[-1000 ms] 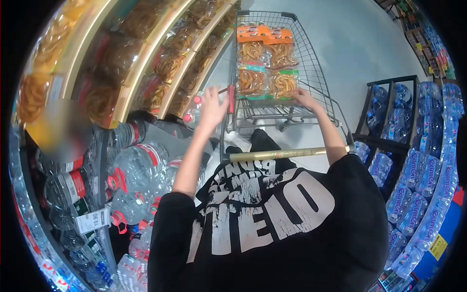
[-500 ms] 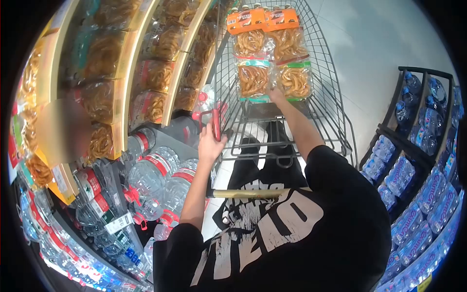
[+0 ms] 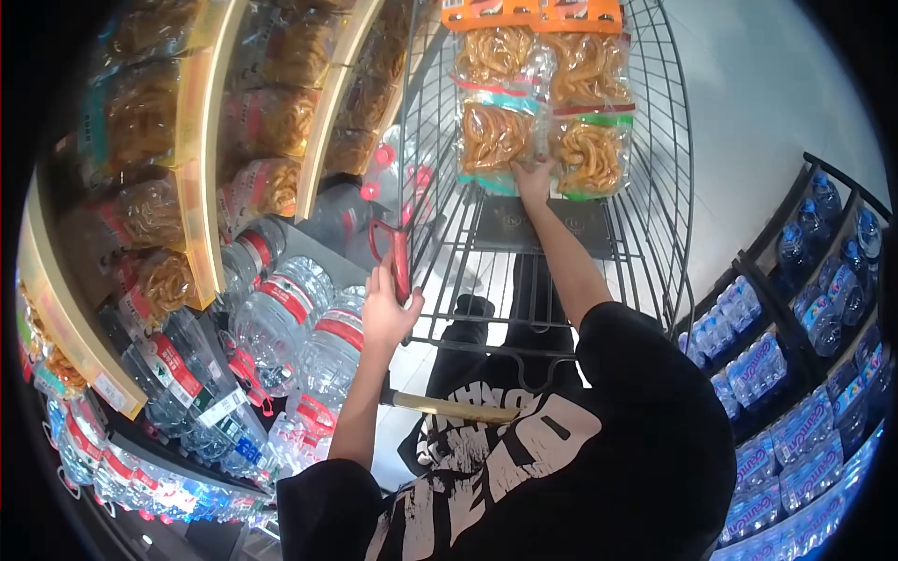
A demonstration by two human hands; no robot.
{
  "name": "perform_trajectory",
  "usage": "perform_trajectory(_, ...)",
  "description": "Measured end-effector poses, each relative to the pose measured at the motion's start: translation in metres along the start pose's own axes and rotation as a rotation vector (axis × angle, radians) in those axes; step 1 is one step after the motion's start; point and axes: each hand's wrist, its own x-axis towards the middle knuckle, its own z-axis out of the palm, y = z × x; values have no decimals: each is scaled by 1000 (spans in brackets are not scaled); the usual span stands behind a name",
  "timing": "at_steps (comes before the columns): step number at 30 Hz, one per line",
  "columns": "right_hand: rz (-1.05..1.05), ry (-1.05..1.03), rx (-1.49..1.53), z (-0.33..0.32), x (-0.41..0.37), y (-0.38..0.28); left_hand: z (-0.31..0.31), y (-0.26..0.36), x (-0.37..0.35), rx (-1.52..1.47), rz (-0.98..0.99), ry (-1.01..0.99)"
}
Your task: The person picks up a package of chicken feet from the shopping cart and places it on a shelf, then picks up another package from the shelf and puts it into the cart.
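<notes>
In the cart lie several clear bags of twisted fried dough snacks (image 3: 499,136), with orange-wrapped packs (image 3: 580,14) beyond them. My right hand (image 3: 534,179) reaches over the near side of the wire shopping cart (image 3: 662,178). Its fingers are spread at the lower edges of the two nearest bags, between the left bag and the green-topped bag (image 3: 591,157). My left hand (image 3: 388,307) is at the cart's near left corner, fingers curled against the lower end of a red plastic handle-like piece (image 3: 399,265), thumb to the right.
Shelves with more snack bags (image 3: 154,206) rise on the left. Below them stand large water bottles (image 3: 281,309) with red labels. A black rack on the right holds shrink-wrapped bottle packs (image 3: 762,365). A gold-coloured bar (image 3: 449,406) crosses in front of my body.
The view has shifted, and the cart and bags appear larger and higher. My right hand's fingers have spread at the bags' edges. My left hand stays by the red piece.
</notes>
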Motion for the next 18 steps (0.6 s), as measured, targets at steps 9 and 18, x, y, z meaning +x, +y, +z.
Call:
perform_trajectory(9, 44, -316, 352, 17, 17, 22, -1, -8, 0, 33, -15, -20)
perform_trajectory(18, 189, -573, 806, -24, -17, -12, 2, -15, -1, 84, 17, 31)
